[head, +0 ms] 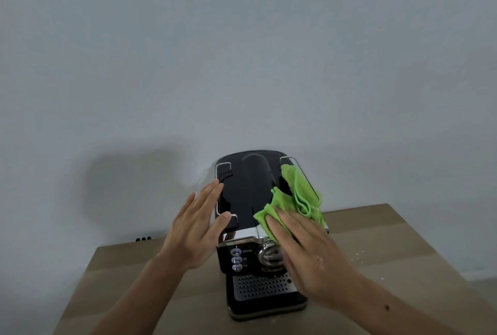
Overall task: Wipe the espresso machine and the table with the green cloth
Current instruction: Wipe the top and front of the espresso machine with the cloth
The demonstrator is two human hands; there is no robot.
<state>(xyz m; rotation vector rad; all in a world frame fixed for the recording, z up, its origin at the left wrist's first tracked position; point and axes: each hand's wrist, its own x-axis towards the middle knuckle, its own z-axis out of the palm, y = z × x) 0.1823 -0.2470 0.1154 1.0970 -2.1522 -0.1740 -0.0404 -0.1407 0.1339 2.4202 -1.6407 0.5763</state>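
A black coffee machine (250, 200) is set in the middle of a brown table (376, 232), with its back near a plain grey wall (242, 52). Its shiny black top is seen from above. A green cloth (298, 192) is laid on the right side of that top. The cloth is bunched up in folds, and part of it is hung over the right edge of the machine.

The right hand (309, 254) is laid flat on the near end of the cloth. Its fingers (279, 223) are straight and close together. Nothing is gripped — the cloth is only pressed down under them.

The left hand (196, 230) is held flat against the left side of the machine. It is stretched out straight and pointed to the far end, and its thumb (224, 220) is rested on the near left corner of the top. Nothing is held in it.

On the front of the machine three small round buttons (236, 259) are lined up, one above the other. A round silver knob (269, 254) is seen just to the right of them, partly covered by the right hand. Below these, at the near end, a grey metal tray (261, 286) full of little holes is seen.

A few pale specks (357, 255) are scattered on the table to the right of the machine. A soft dark shadow (129, 187) is cast on the wall to the left.
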